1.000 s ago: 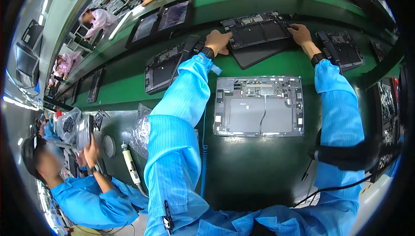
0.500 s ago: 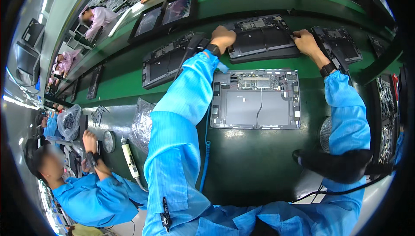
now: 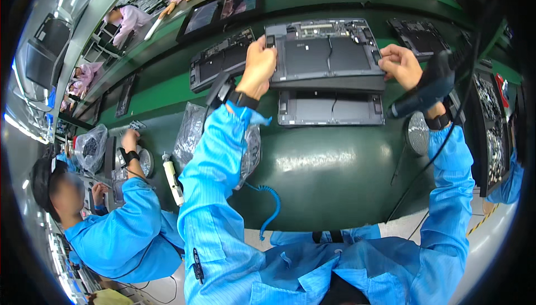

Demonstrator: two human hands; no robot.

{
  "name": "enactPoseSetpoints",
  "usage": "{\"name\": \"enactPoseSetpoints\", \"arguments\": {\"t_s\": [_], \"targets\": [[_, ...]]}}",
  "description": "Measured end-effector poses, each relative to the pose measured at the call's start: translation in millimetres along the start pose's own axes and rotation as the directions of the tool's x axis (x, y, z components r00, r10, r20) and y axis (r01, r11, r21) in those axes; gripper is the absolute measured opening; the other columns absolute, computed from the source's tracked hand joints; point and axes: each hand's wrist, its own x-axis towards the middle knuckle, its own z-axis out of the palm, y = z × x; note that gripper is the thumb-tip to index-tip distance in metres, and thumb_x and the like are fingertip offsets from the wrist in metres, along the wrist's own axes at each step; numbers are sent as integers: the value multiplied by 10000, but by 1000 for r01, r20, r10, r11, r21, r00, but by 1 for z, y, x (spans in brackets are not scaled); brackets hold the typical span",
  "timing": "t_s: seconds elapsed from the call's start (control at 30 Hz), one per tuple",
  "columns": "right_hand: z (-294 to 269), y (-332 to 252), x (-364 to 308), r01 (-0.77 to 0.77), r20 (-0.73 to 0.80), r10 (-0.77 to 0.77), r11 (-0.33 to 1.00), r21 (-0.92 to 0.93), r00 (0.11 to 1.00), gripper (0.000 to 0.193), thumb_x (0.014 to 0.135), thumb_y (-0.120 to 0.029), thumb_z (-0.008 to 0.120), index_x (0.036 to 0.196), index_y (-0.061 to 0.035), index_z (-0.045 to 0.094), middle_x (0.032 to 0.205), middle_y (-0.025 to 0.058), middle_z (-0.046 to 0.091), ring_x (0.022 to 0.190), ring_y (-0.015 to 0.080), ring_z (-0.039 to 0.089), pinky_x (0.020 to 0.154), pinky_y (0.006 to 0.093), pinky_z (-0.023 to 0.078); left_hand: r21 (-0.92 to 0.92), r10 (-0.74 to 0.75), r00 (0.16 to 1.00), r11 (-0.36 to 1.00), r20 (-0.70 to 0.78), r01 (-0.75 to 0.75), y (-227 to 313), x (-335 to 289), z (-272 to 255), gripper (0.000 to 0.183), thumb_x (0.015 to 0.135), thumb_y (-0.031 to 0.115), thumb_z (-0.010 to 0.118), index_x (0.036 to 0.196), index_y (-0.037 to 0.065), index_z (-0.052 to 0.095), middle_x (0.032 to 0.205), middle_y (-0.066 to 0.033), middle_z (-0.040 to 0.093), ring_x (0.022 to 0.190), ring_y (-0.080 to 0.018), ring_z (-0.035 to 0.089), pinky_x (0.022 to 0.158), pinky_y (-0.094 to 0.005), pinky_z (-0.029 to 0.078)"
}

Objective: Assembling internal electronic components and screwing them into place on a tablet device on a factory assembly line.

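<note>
An opened laptop base (image 3: 312,62), its circuit board showing along the far edge and dark battery panels in front, is held between my two hands. My left hand (image 3: 259,66) is closed on its left edge, and my right hand (image 3: 403,67) pinches the right edge. Something dark and flat shows just under its near side. Closer to me, a second laptop base (image 3: 298,116) lies on the bench, its far part covered by the held one. Black bands circle both wrists.
More opened laptop bases stand at left (image 3: 220,62) and right (image 3: 420,36) on the green line. A dark tool (image 3: 427,88) hangs before my right forearm. Nearby are a plastic bag (image 3: 190,132), a pale screwdriver (image 3: 172,179), a coiled blue cord (image 3: 273,210), a parts tray (image 3: 491,137) and a co-worker (image 3: 123,215) at left.
The laptop base between my hands has come nearer, from the green line to over the far part of the second base. My view has also shifted.
</note>
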Motion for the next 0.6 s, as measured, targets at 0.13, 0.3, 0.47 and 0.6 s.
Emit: {"name": "enactPoseSetpoints", "arguments": {"t_s": [0.13, 0.3, 0.47, 0.6], "targets": [[7, 8, -41, 21, -32, -17, 992, 126, 999, 218, 928, -117, 783, 1082, -24, 660, 919, 4, 680, 761, 89, 647, 665, 269, 567, 62, -107, 994, 992, -37, 109, -8, -49, 7, 498, 1016, -55, 489, 1511, -93, 529, 1426, -174, 668, 1304, -227, 615, 1123, -345, 449], [17, 12, -63, 3, -63, 6, 991, 136, 998, 202, 926, -119, 785, 1063, -28, 668, 925, 14, 684, 797, 103, 653, 693, 282, 571, 2, -107, 994, 994, -9, 107, -37, -56, 2, 589, 984, -55, 488, 1571, -100, 463, 1036, -79, 702, 832, -123, 601, 756, -309, 501], [12, 64, -49, 143, -67, -142, 990, 9, 988, 232, 945, -145, 812, 1090, -10, 690, 903, 22, 689, 826, 96, 647, 752, 279, 546, 400, -1, 1000, 917, -29, 12, -80, -39, -8, 533, 937, 11, 550, 1468, -35, 583, 1332, -280, 642, 1306, -399, 579, 1102, -484, 458], [-37, 102, -34, 189, -262, -262, 943, -273, 929, 311, 1008, -259, 723, 1132, 25, 714, 1028, 137, 791, 975, 214, 746, 870, 383, 583, 588, 447, 895, 720, 13, -368, -7, -32, -4, 370, 964, 36, 631, 1329, -18, 664, 1258, -195, 688, 1178, -291, 659, 970, -438, 533]]}}
